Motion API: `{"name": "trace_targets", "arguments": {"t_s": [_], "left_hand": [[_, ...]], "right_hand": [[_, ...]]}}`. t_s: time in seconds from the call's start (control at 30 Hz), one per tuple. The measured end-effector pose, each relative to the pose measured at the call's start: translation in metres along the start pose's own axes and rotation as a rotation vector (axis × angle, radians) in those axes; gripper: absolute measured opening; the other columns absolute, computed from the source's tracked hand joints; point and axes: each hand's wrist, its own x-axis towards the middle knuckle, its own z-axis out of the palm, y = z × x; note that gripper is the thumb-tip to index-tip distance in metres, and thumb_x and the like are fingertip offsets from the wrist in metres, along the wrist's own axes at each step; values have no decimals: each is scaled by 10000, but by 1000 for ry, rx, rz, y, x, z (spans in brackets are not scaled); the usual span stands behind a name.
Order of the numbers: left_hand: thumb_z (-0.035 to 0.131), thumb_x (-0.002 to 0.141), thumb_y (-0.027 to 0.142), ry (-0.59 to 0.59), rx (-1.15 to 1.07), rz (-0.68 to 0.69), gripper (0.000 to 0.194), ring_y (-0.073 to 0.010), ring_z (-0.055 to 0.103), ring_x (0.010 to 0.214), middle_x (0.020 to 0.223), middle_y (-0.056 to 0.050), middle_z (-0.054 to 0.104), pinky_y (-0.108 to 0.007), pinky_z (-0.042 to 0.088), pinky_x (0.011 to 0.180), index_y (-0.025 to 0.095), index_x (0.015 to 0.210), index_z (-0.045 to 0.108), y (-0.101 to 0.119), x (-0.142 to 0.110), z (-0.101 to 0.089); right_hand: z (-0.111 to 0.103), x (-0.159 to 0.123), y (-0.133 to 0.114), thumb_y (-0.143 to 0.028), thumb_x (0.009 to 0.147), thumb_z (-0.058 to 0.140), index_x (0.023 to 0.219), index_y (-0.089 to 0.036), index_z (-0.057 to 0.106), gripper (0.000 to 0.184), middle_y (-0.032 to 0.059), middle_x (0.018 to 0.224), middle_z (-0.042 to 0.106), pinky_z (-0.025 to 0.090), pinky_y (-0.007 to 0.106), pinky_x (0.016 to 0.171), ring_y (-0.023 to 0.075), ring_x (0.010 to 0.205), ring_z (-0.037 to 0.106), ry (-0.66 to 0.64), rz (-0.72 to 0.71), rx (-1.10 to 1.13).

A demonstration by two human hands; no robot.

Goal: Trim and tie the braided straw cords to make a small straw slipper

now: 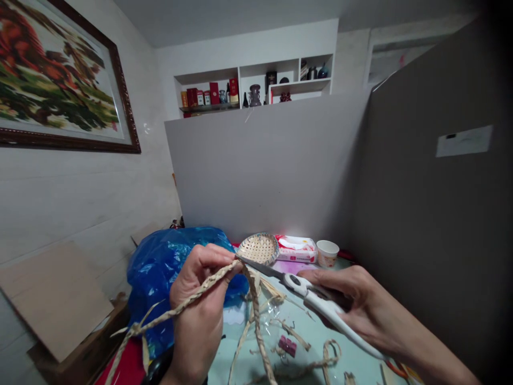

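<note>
My left hand [200,310] is closed in a pinch on a braided straw cord [180,309]. The braid runs from my fingertips down to the lower left, and another length hangs down past my wrist. My right hand [356,307] grips white-handled scissors [320,302]. Their blades point left, and the tips meet the braid right at my left fingertips. Loose straw strips and another braided piece [331,353] lie on the pale green table [316,342] below my hands.
A small woven basket [259,248], a pack of wipes [296,248] and a paper cup [327,253] stand at the table's back. A blue plastic bag [160,267] bulges at the left. Pink clips [287,345] lie on the table. Grey partition panels [272,166] enclose the back and right.
</note>
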Motion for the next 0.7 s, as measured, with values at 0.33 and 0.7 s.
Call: {"name": "trace_targets", "arguments": {"t_s": [0.33,0.7], "left_hand": [[721,823,132,-92,-27,-266,145,-94,603,765,789,52,647,-156,498,716,240,793,629,9,3,0],[742,789,158,-168,-90,-534,57,-84,596,673,765,26,651,-140,493,641,194,805,701,10,3,7]], "right_hand": [[2,7,3,-392,807,703,883,-210,767,207,33,771,688,471,252,561,173,655,588,40,144,94],[19,12,-6,-470,816,706,1053,-182,629,381,4,710,598,452,240,539,131,594,525,-17,322,493]]}}
